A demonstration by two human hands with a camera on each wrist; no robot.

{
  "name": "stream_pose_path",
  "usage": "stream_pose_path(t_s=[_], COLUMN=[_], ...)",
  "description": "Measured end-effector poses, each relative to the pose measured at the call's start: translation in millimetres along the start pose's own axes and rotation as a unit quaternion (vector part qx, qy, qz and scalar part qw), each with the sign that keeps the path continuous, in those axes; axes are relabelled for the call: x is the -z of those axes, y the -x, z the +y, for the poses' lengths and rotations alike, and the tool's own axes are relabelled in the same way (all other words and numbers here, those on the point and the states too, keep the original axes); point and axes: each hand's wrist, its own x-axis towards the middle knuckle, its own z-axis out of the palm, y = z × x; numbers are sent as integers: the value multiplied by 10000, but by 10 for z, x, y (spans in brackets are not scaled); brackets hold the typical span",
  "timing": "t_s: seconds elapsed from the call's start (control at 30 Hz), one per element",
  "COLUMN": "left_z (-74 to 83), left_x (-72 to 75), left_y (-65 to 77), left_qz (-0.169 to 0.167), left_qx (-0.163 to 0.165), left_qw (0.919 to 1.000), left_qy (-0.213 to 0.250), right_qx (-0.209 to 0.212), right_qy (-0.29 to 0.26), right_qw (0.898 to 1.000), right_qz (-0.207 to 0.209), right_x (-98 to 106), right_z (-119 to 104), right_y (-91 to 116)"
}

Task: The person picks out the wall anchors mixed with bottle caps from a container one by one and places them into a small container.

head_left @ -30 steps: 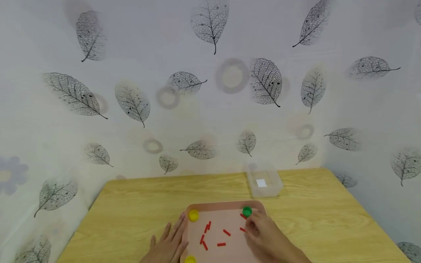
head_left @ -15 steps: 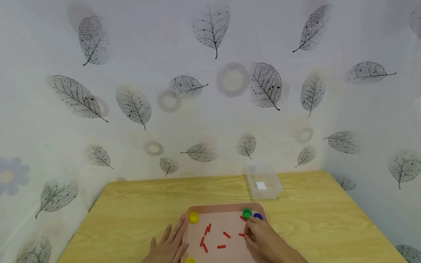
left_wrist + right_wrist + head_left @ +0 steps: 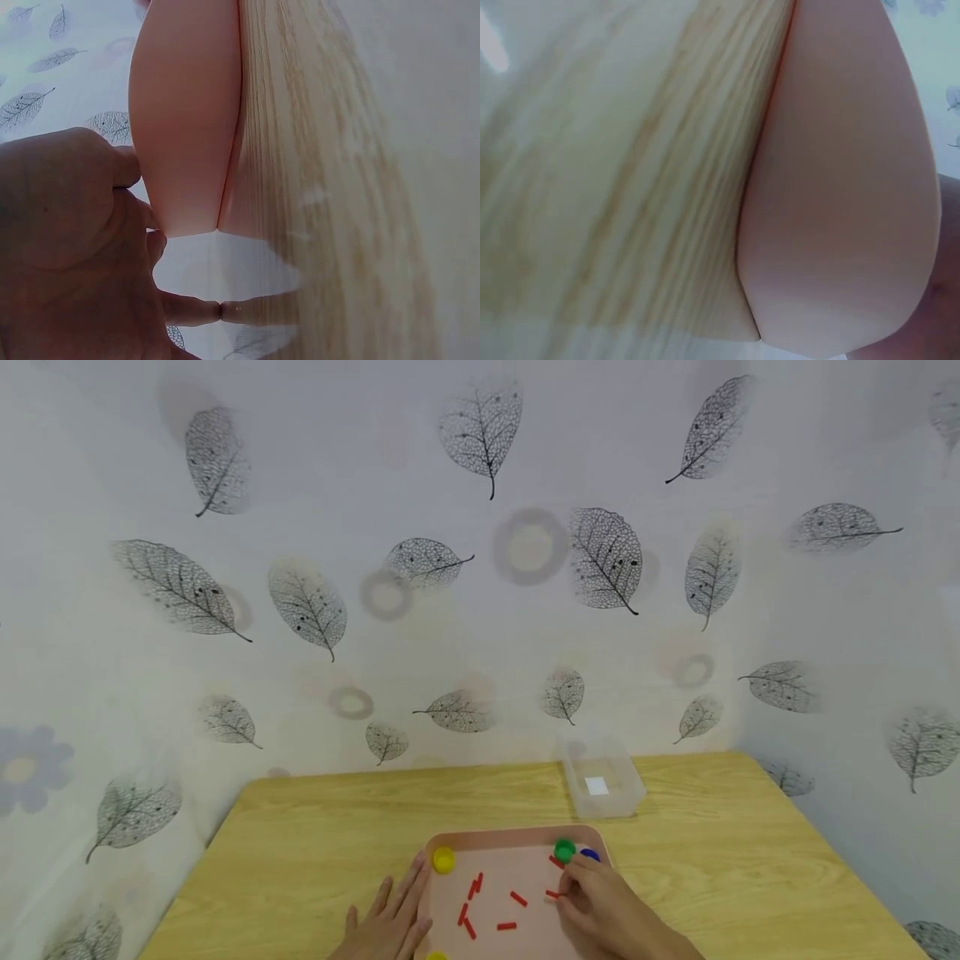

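A pink tray (image 3: 517, 837) lies on the table with several short red sticks inside, one at the middle right (image 3: 519, 899). My right hand (image 3: 611, 906) is over the tray's right side. Its thumb and fingertips pinch the end of a red stick (image 3: 552, 894). Another red stick (image 3: 557, 862) lies just beyond those fingers, by a green cup (image 3: 565, 850). Partly behind the hand shows a blue cup (image 3: 590, 854). My left hand (image 3: 386, 918) has its fingers spread and rests against the tray's left edge; in the left wrist view its fingers touch the tray's outer wall (image 3: 187, 112).
One yellow cup (image 3: 443, 860) stands in the far left corner of the tray. Another yellow cup (image 3: 437, 956) is cut off at the bottom. A clear plastic box (image 3: 606, 789) with a white label sits at the back of the wooden table (image 3: 330, 810), before a leaf-patterned backdrop.
My right hand has moved slightly toward me, uncovering the blue cup. The red stick at its fingertips has shifted and turned a little. The left hand stays at the tray's edge.
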Motion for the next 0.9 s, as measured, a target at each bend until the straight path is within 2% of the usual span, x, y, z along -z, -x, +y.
stream_pose_path(t_s=[0.1,0.27,0.3,0.33,0.43,0.53,0.67,0.9], left_z=[-9,-37,-42,-42,-37,-26,-33,-13], left_x=[-6,-11,-12,-10,-5,7,42,58], left_y=[-4,-21,-21,-18,-1,3,-9,40], left_qz=[-13,10,22,34,-16,-27,-5,-127], left_qx=[-39,-176,-184,-180,-201,-293,-412,-185], left_qw=[10000,9998,9998,9998,9998,9996,9991,9997], left_qy=[-27,-40,-17,-3,14,51,59,18], right_qx=[137,703,708,663,120,3,501,795], right_qy=[-205,-265,-288,-333,-835,-941,-656,-697], right_qw=[9996,9943,9938,9937,9941,9921,9878,9825], right_qz=[135,752,804,839,677,825,1318,1531], right_x=[13,12,11,10,29,50,75,191], right_z=[8,20,21,17,-1,-4,16,9], right_y=[12,18,22,28,61,70,31,14])
